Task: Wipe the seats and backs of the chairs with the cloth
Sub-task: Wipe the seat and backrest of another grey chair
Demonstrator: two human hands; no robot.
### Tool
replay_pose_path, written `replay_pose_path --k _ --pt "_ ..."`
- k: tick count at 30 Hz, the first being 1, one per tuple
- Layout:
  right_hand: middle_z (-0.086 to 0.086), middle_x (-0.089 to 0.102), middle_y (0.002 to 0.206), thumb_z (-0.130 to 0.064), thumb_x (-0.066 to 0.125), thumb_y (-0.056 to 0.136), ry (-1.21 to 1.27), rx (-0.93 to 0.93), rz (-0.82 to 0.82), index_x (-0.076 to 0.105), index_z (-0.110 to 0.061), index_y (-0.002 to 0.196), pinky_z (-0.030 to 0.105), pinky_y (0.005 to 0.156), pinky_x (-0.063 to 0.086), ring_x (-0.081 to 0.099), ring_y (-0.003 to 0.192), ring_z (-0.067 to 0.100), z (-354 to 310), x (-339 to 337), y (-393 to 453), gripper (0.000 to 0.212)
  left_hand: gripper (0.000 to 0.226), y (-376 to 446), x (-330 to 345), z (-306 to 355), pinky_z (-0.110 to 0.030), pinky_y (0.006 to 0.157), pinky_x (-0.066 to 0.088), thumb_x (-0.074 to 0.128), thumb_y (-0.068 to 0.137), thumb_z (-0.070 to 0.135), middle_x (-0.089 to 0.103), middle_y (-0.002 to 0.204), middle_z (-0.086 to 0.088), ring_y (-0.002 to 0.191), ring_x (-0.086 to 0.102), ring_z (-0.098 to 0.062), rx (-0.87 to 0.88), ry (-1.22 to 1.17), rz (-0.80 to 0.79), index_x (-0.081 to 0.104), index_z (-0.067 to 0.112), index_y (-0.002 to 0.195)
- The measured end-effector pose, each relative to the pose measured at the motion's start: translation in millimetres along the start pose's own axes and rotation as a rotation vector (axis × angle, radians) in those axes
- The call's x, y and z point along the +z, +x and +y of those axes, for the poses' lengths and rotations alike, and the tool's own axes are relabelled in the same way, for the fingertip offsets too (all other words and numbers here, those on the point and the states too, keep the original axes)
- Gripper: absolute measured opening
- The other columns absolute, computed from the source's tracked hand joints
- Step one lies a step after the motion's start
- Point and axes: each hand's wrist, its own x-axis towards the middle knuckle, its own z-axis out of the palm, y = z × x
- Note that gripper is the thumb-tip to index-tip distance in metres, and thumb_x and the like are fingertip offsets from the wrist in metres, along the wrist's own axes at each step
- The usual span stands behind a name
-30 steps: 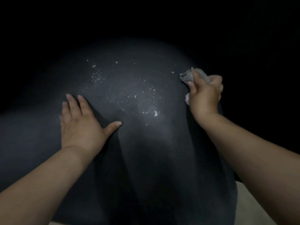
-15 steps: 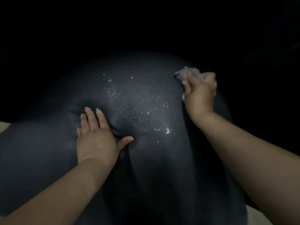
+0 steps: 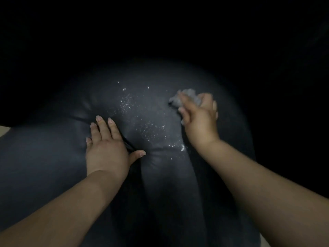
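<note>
A dark, soft leather-like chair cushion [image 3: 53, 166] fills the lower view, dimly lit. White specks of dust or crumbs [image 3: 142, 122] are scattered across its middle. My left hand [image 3: 106, 148] presses flat on the cushion with straight fingers and the thumb spread, and the surface creases around it. My right hand [image 3: 199, 118] grips a crumpled grey cloth [image 3: 187, 97] at the right side of the speckled patch, on the cushion surface.
Everything above and beside the cushion is black and unreadable. A pale strip of floor [image 3: 4, 131] shows at the left edge, and another pale strip [image 3: 318, 242] at the bottom right corner.
My left hand has slid to the right and pressed in, creasing the cushion. My right hand with the cloth has moved from the cushion's right edge inward toward the specks.
</note>
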Motion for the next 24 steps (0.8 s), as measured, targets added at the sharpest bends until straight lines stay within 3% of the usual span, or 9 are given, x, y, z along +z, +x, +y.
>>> replay_pose_path --k 4,8,11,12,15,17,19,22,24 --pt "0.01 0.049 0.111 -0.026 0.065 0.087 -0.153 -0.335 -0.108 0.06 -0.039 0.124 0.027 0.085 0.026 0.044 0.097 0.031 11.3 -6.7 -38.3 0.04 0.123 0.1 -1.8 0.5 -0.044 0.116 0.018 0.029 0.069 0.086 -0.012 0.155 -0.024 0.145 -0.002 -0.037 0.0 -0.019 -0.018 -0.013 0.0 0.147" --pt "0.016 0.046 0.118 -0.032 0.052 0.091 -0.129 -0.148 0.041 0.059 -0.04 0.123 0.037 0.091 0.03 0.039 0.109 0.033 9.8 -6.5 15.7 0.033 0.123 0.3 0.0 0.8 -0.044 0.116 0.017 0.028 0.069 0.086 -0.014 0.155 -0.024 0.145 -0.002 -0.036 -0.006 -0.018 -0.005 -0.014 0.001 0.147" --pt "-0.003 0.042 0.105 -0.036 0.061 0.088 -0.039 0.003 0.227 0.059 -0.04 0.097 0.029 0.093 0.036 0.043 0.108 0.028 -13.9 18.7 57.8 0.01 0.122 0.7 3.1 -1.0 -0.043 0.116 0.015 0.027 0.069 0.087 -0.015 0.155 -0.022 0.145 -0.003 -0.035 -0.001 -0.032 0.017 -0.015 0.002 0.147" --pt "-0.009 0.038 0.098 -0.04 0.064 0.085 -0.104 -0.02 0.255 0.055 -0.035 0.093 0.026 0.089 0.037 0.044 0.106 0.024 -21.8 25.4 58.9 0.013 0.122 0.5 4.3 -1.9 -0.043 0.116 0.015 0.027 0.069 0.087 -0.015 0.155 -0.022 0.145 -0.003 -0.035 0.002 -0.036 0.023 -0.015 0.003 0.147" --pt "-0.01 0.037 0.104 -0.051 0.055 0.085 -0.066 -0.291 0.048 0.057 -0.03 0.114 0.014 0.089 0.032 0.036 0.103 0.012 -22.3 39.4 26.8 0.036 0.122 1.0 8.0 -4.5 -0.043 0.116 0.015 0.025 0.069 0.087 -0.014 0.155 -0.022 0.145 -0.003 -0.035 0.01 -0.045 0.049 -0.014 0.003 0.147" --pt "0.002 0.042 0.116 -0.041 0.057 0.088 -0.065 -0.405 -0.11 0.058 -0.035 0.127 0.024 0.095 0.031 0.035 0.107 0.018 -17.8 26.7 8.4 0.039 0.121 1.0 8.9 -5.6 -0.043 0.116 0.015 0.023 0.068 0.087 -0.014 0.155 -0.022 0.145 -0.003 -0.035 0.011 -0.049 0.056 -0.014 0.003 0.147" --pt "0.01 0.044 0.118 -0.029 0.061 0.089 -0.083 -0.359 -0.109 0.057 -0.04 0.126 0.03 0.094 0.031 0.038 0.108 0.029 -12.8 13.3 17.6 0.039 0.121 0.5 9.3 -5.9 -0.043 0.116 0.015 0.021 0.067 0.087 -0.014 0.155 -0.022 0.145 -0.003 -0.035 0.013 -0.054 0.059 -0.013 0.003 0.147" --pt "0.013 0.042 0.123 -0.029 0.056 0.092 -0.075 -0.175 -0.005 0.056 -0.04 0.128 0.033 0.099 0.031 0.037 0.113 0.032 -28.7 21.1 56.7 0.037 0.122 1.1 11.0 -5.6 -0.043 0.116 0.014 0.022 0.066 0.087 -0.014 0.156 -0.021 0.145 -0.003 -0.034 0.008 -0.07 0.067 -0.013 0.003 0.147" --pt "0.005 0.039 0.121 -0.036 0.056 0.092 -0.048 -0.111 0.024 0.056 -0.037 0.128 0.021 0.098 0.027 0.036 0.11 0.022 -48.3 35.1 70.8 0.036 0.122 1.7 11.5 -5.1 -0.043 0.116 0.013 0.024 0.066 0.087 -0.015 0.156 -0.021 0.145 -0.003 -0.034 0.011 -0.081 0.065 -0.014 0.004 0.147"
